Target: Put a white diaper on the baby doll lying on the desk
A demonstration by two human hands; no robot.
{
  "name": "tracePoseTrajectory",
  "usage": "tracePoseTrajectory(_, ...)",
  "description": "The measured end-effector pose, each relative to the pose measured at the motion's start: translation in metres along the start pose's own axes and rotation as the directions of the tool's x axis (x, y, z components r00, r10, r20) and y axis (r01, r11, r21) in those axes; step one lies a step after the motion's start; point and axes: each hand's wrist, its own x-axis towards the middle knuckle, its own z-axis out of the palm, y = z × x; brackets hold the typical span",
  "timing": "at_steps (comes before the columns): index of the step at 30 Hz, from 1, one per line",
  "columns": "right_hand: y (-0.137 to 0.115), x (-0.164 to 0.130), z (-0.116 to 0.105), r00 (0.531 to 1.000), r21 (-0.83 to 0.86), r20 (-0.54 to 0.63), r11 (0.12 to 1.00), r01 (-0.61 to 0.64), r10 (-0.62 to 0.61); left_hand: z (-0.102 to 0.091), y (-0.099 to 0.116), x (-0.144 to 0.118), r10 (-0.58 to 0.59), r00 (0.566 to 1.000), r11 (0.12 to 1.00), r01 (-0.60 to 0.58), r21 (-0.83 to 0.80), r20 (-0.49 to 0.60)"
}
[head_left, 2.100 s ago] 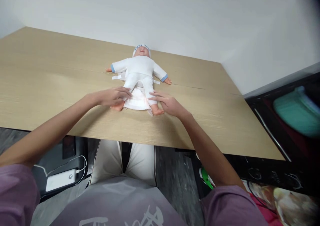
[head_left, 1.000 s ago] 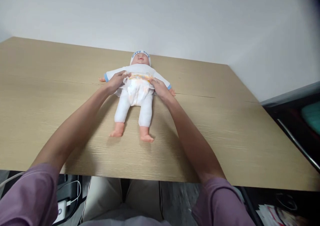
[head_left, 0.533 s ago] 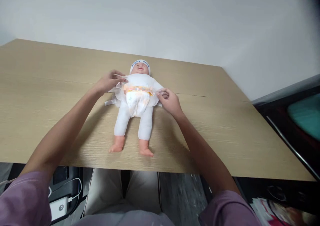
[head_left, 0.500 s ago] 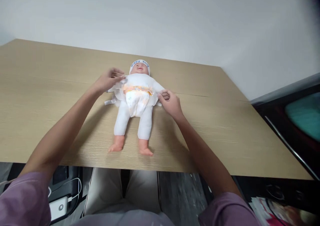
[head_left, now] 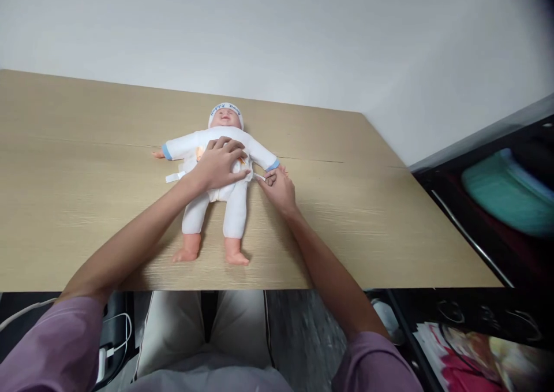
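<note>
So there's a baby doll [head_left: 215, 172] lying face up on the wooden tabletop [head_left: 346, 219], head toward the wall, feet toward the person. It's in a white suit with blue cuffs and a white cap. The left hand [head_left: 219, 165] lies flat over the doll's belly, fingers spread, pressing on the diaper [head_left: 225, 191] there, not gripping anything. The right hand [head_left: 277, 187] sits just beside the doll's hip and pinches a small white diaper tab [head_left: 259, 177] between its fingertips. Another white tab [head_left: 173, 177] sticks out on the other side, lying loose on the wood.
</note>
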Motion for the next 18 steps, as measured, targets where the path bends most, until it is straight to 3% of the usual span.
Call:
tracePoseTrajectory(5,-0.002,0.001,-0.002,0.993,0.074,0.099,0.994,-0.077,0.07,0.003,-0.007,-0.001,-0.013,1.0,1.0,0.013,-0.021,-0.01)
tracePoseTrajectory(11,-0.015,0.006,-0.019,0.985,0.405,0.169,0.91,-0.089,0.021,0.004,-0.004,-0.002,-0.045,0.999,0.998,0.044,-0.033,-0.018)
tracePoseTrajectory(14,-0.032,0.012,-0.021,0.983,0.453,0.185,0.889,-0.07,-0.017,0.004,-0.003,-0.002,-0.048,0.999,0.999,0.048,-0.025,-0.012)
tracePoseTrajectory(18,-0.065,0.027,-0.001,0.975,0.471,0.193,0.882,0.007,-0.111,0.005,-0.004,-0.001,-0.063,0.998,0.998,0.063,-0.015,-0.03)
